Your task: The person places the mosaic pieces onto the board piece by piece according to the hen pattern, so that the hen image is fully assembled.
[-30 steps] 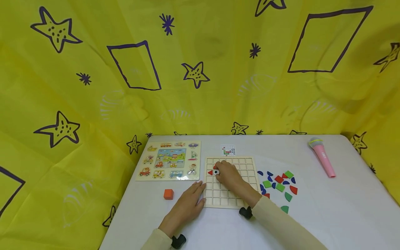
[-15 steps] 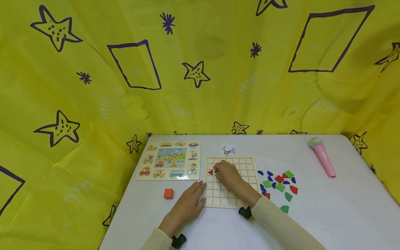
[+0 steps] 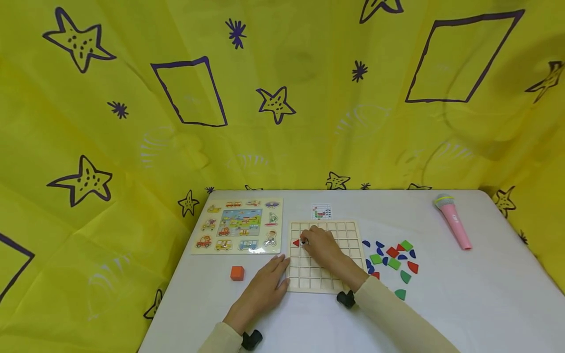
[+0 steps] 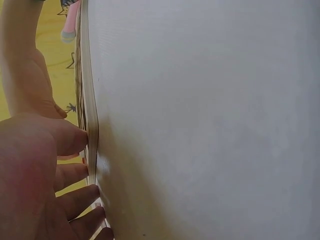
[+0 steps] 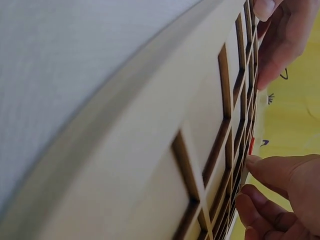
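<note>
My right hand (image 3: 325,247) bends over the upper left of the wooden grid board (image 3: 316,272). Its thumb and fingertips pinch a small white piece with a black dot (image 3: 304,241), mostly covered by the fingers, right at the grid. In the right wrist view, the thumb (image 5: 272,167) and curled fingers meet close at the board's surface. Just left of them a red triangle (image 3: 296,243) lies in a cell. My left hand (image 3: 264,284) rests on the table, fingers extended, fingertips against the board's left edge; the left wrist view shows them along the board's side (image 4: 91,115).
Loose red, green and blue shapes (image 3: 394,264) lie right of the board. Behind it is a pattern card (image 3: 321,211). A vehicle picture puzzle (image 3: 258,250) and an orange cube (image 3: 237,273) are at left. A pink microphone (image 3: 456,223) lies far right.
The right fingers have closed in over the dotted piece, which showed more plainly a second ago. The left hand keeps its place at the board's edge.
</note>
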Available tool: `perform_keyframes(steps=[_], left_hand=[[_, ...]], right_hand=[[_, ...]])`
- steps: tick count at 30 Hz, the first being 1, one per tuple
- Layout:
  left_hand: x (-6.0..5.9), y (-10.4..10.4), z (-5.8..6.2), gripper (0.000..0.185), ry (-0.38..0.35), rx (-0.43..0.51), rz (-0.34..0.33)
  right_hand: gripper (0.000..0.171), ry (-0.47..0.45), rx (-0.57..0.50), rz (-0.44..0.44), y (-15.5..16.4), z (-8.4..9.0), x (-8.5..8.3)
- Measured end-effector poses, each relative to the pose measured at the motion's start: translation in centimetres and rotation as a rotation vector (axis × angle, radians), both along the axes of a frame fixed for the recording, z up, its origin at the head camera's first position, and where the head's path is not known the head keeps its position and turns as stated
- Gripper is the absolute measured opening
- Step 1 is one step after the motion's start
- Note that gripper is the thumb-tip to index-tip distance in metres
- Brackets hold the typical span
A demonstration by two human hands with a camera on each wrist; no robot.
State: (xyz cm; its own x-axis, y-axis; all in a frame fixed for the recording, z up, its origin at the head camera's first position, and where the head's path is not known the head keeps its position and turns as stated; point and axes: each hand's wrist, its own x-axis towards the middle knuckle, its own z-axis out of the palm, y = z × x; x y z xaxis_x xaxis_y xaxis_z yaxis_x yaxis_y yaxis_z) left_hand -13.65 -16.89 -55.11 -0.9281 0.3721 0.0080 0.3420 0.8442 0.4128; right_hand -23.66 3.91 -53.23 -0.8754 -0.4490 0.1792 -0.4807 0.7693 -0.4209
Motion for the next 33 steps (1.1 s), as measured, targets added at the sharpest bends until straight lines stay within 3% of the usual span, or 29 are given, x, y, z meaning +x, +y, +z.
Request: perform_keyframes(steps=[12,19,25,33], left_hand=[[0.0,0.0,-0.1,0.058,0.003,-0.004,-0.001],[-0.1,0.0,-0.2,0.057,0.010,0.000,-0.002],[0.0,0.0,-0.1,0.058,0.005,0.000,0.001],[0.0,0.1,-0.1,0.058,-0.010,-0.005,0.008]], right_hand=[[0.014,0.011,-0.007,0.009,0.2,-0.2,-0.1],[0.017,-0.061,-0.008,-0.011,0.9,0.2,-0.1],[0.016,-0.090,-0.019,-0.048,4.1,1.2,0.2],[0.025,-0.180,-0.015,-0.111,11.0,2.7,1.2]])
